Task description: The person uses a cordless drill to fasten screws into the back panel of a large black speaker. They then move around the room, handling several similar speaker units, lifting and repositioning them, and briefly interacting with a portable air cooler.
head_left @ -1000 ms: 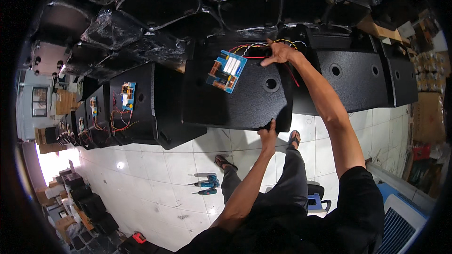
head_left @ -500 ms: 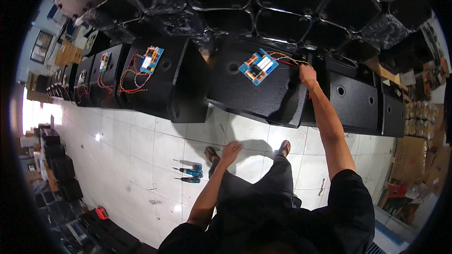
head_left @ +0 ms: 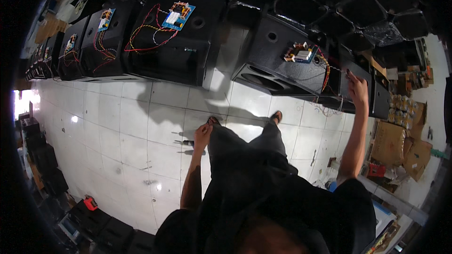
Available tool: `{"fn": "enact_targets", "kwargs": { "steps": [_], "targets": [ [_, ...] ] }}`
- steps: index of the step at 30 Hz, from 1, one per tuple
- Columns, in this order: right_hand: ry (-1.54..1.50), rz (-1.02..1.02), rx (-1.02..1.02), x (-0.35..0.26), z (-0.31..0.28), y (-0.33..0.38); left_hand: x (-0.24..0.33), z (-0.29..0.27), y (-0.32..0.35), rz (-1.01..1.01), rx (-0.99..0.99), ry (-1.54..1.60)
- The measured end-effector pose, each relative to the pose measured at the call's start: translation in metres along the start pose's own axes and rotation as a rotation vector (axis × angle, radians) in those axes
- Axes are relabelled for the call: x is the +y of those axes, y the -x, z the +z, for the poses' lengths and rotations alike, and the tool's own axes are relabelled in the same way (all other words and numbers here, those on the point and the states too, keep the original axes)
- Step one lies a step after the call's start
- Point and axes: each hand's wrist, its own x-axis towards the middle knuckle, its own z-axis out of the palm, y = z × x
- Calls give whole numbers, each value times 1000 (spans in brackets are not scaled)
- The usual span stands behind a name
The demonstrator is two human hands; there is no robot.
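Observation:
A black speaker cabinet (head_left: 282, 54) lies before me, with round openings along its front. On its top rests a crossover circuit board (head_left: 301, 52), from which red, yellow and black wires (head_left: 327, 68) trail over the right end. Just right of these wire ends is my right hand (head_left: 359, 88), above the neighbouring cabinet, its index finger stretched out and the others partly bent; I see nothing held. My left hand (head_left: 203, 135) hangs low over the floor beside my left foot. Its fingers are curled together, and whatever may be between them is too small to make out.
More black cabinets with boards (head_left: 179, 16) and looped wires line up to the left. Plastic-wrapped black boxes (head_left: 348, 4) are stacked behind. Power drills (head_left: 188, 143) stand on the tiled floor by my left hand. Cardboard boxes (head_left: 388, 141) sit at the right.
My right hand has left the wires at the cabinet's end and moved right. My left hand has drawn left, fingers lower. The whole view has shifted, showing more of the cabinet's front.

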Motion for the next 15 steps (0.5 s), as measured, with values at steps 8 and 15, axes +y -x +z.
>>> {"fn": "enact_targets", "kwargs": {
  "steps": [8, 15],
  "targets": [
    [137, 249, 130, -10, 4, 224, -20, -52, -28, -166, -169, -44],
    [-244, 783, 179, 253, -24, 236, -18, -66, -28, -231, -300, -155]
  ]
}}
